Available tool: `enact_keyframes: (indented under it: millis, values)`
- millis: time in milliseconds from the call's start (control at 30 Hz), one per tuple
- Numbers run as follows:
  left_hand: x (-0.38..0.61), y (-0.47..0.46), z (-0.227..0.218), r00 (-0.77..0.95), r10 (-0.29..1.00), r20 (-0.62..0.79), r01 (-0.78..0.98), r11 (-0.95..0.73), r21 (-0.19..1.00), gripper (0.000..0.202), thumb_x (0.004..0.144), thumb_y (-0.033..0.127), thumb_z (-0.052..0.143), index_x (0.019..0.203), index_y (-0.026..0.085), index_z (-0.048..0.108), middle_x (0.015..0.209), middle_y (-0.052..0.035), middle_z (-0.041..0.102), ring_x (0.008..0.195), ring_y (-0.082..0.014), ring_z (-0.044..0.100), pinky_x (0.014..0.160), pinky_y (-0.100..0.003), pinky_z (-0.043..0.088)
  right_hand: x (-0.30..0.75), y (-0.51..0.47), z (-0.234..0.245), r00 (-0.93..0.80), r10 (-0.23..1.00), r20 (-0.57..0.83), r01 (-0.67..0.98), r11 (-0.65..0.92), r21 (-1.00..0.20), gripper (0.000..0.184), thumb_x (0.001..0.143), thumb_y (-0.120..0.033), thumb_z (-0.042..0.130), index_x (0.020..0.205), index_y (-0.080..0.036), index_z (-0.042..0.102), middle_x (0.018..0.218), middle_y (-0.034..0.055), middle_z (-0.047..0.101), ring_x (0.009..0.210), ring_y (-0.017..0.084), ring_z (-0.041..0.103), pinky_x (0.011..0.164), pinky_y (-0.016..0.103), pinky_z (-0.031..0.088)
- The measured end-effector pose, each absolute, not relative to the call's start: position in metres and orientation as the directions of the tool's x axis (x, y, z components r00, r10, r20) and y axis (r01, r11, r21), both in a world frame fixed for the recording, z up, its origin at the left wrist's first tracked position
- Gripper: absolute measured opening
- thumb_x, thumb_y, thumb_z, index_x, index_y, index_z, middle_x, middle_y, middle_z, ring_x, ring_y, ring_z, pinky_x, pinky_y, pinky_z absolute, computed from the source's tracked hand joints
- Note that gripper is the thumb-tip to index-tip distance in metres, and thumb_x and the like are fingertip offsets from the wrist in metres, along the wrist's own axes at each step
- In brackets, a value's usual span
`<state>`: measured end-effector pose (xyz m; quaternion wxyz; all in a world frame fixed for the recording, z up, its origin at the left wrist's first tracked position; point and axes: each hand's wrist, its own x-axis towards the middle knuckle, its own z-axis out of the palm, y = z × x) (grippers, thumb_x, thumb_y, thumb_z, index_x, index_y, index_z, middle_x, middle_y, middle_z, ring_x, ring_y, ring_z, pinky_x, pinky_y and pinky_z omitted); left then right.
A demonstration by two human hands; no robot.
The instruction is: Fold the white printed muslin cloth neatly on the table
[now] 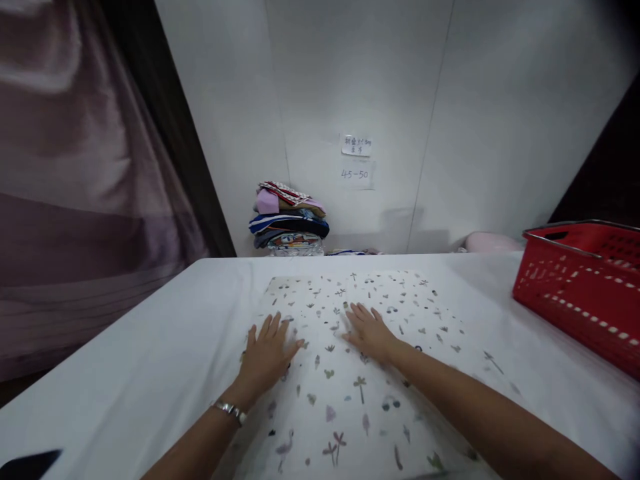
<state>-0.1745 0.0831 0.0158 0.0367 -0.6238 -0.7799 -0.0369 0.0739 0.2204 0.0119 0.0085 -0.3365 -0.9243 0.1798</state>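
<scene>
A white cloth (pixel 345 393) printed with small palm trees, flamingos and sunglasses lies spread on the white-covered table. My left hand (pixel 266 357) rests flat on its left part, fingers apart, with a metal band round the wrist. On the right part of the same cloth lies my right hand (pixel 371 335), palm down and fingers spread. Neither hand grips anything. The cloth's near edge runs toward the bottom of the view, partly hidden by my forearms.
A red plastic basket (pixel 565 280) with a metal handle stands on the table's right. Behind the far edge is a stack of folded fabrics (pixel 290 220). Paper notes (pixel 357 173) hang on the wall. A dark object (pixel 33 463) lies at the lower left; a curtain (pixel 75 200) hangs left.
</scene>
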Motion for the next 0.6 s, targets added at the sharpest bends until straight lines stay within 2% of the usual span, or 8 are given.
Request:
enact_keyframes:
  millis: [67,200,367,467,600]
  values:
    - [-0.184,0.103,0.011,-0.237,0.964,0.122,0.972,0.235,0.03,0.062,0.086,0.052,0.036,0.135,0.015,0.042,0.147,-0.0126,0.027,0.137,-0.03,0.017,0.11,-0.052,0.01,0.066,0.24,0.009,-0.742,0.662,-0.105,0.658,0.689,-0.303,0.083,0.084,-0.07,0.011,0.146,-0.015,0.016,0.153,0.0077,0.002,0.139,0.025,-0.003,0.11,0.045,-0.003]
    - [-0.206,0.118,-0.008,-0.346,0.938,0.028,0.934,0.342,0.1,0.073,0.084,0.058,0.03,0.141,0.012,0.03,0.148,-0.0118,0.024,0.138,-0.0282,0.017,0.109,-0.05,0.014,0.066,0.261,-0.005,-0.725,0.671,-0.154,0.681,0.666,-0.303,0.082,0.084,-0.07,0.007,0.147,-0.017,0.01,0.153,0.0051,0.0,0.139,0.024,-0.004,0.11,0.045,-0.003]
    - [-0.217,0.115,-0.02,-0.344,0.939,0.002,0.937,0.343,0.071,0.073,0.084,0.057,0.027,0.143,0.013,0.026,0.15,-0.0087,0.019,0.139,-0.0265,0.012,0.11,-0.049,0.012,0.081,0.28,-0.002,-0.749,0.647,-0.141,0.649,0.674,-0.354,0.079,0.084,-0.069,0.007,0.146,-0.021,0.013,0.153,0.0043,0.001,0.139,0.022,-0.003,0.11,0.044,-0.001]
    - [-0.22,0.116,-0.025,-0.314,0.949,0.035,0.949,0.313,0.044,0.07,0.084,0.053,0.03,0.142,0.013,0.029,0.149,-0.0096,0.022,0.138,-0.0273,0.014,0.109,-0.049,0.013,0.107,0.318,0.003,-0.617,0.78,-0.108,0.774,0.575,-0.266,0.077,0.086,-0.066,0.008,0.146,-0.018,0.013,0.153,0.0061,0.0,0.139,0.023,-0.004,0.109,0.044,-0.002]
    - [-0.224,0.118,-0.03,-0.297,0.953,0.059,0.955,0.296,0.036,0.064,0.083,0.048,0.034,0.138,0.017,0.036,0.148,-0.0093,0.027,0.138,-0.0281,0.017,0.108,-0.051,0.014,0.156,0.37,-0.007,-0.339,0.935,-0.104,0.938,0.327,-0.118,0.074,0.089,-0.061,0.015,0.144,-0.011,0.019,0.153,0.0101,0.009,0.139,0.024,0.002,0.109,0.045,0.002]
